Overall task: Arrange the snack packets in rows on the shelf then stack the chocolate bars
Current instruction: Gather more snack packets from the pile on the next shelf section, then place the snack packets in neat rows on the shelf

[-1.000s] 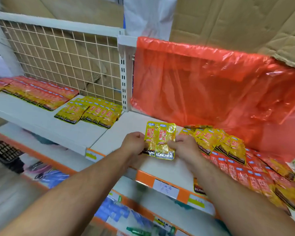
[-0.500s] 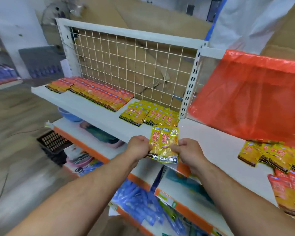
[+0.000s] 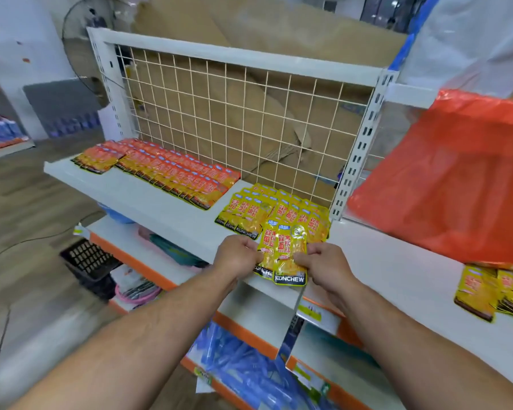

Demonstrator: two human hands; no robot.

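Our left hand and right hand grip yellow foil snack packets; rows laid left of the white slotted post, loose pile waiting right.

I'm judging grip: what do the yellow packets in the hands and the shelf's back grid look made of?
The yellow packets: glossy plastic or foil film, probably; bright glare spots and crinkles show. The back grid: thin wire mesh, likely cream-painted metal; cardboard shows through its open squares.
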